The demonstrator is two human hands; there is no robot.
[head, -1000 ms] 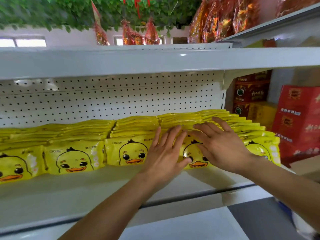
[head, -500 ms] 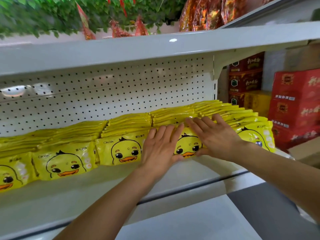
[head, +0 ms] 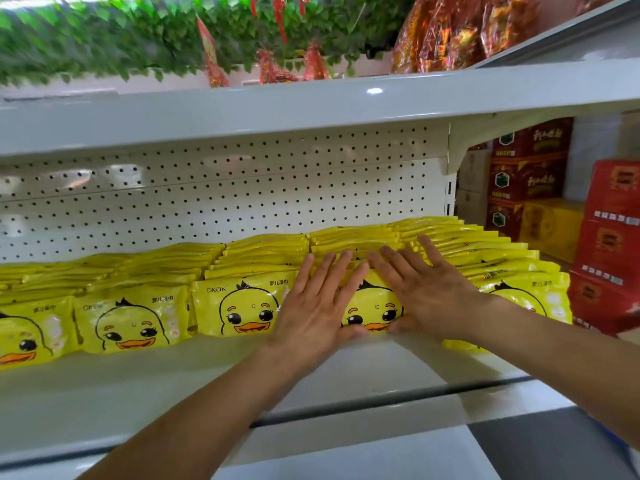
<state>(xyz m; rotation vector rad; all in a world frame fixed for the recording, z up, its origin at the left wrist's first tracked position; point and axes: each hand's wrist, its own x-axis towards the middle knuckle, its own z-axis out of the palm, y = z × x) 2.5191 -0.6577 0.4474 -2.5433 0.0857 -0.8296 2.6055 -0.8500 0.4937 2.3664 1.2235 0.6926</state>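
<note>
White shop shelf (head: 173,386) | your left hand (head: 317,306) and right hand (head: 427,289) lie flat, fingers straight, pressing the front yellow duck pack (head: 372,306) | nothing gripped

Two bare forearms (head: 214,410), slim wrists, left hand (head: 313,315), right hand (head: 433,299), bare fingers (head: 346,278), short plain nails

We press our left hand (head: 317,315) and right hand (head: 427,292) flat, fingers straight, against a yellow plastic duck-face packet (head: 372,308) between them. Matching yellow packets (head: 138,322) line the white metal shelf (head: 173,386) to our left; red cardboard boxes (head: 611,244) stand to our right.
</note>
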